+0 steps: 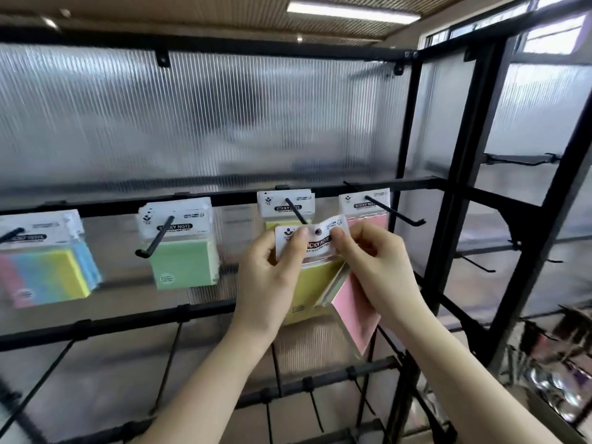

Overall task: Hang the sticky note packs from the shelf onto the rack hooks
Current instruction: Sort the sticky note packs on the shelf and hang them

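Note:
A yellow sticky note pack [312, 283] is held up in front of the rack, its white header card level with the tip of a black hook [296, 211]. My left hand [272, 277] pinches the header's left side and my right hand [373, 261] pinches its right side; the hang hole shows between my thumbs. Under my right hand a pink pack [355, 312] hangs tilted, and whether that hand also holds it I cannot tell. Behind, yellow packs [285, 205] hang on that hook, and pink packs [365, 203] on the hook [395, 213] to the right.
Green packs [182, 248] and multicolour packs [45, 261] hang on hooks further left. Bare black hooks stick out from the lower rails [166, 318]. A black rack upright [458, 187] stands at the right, with ribbed translucent panels behind.

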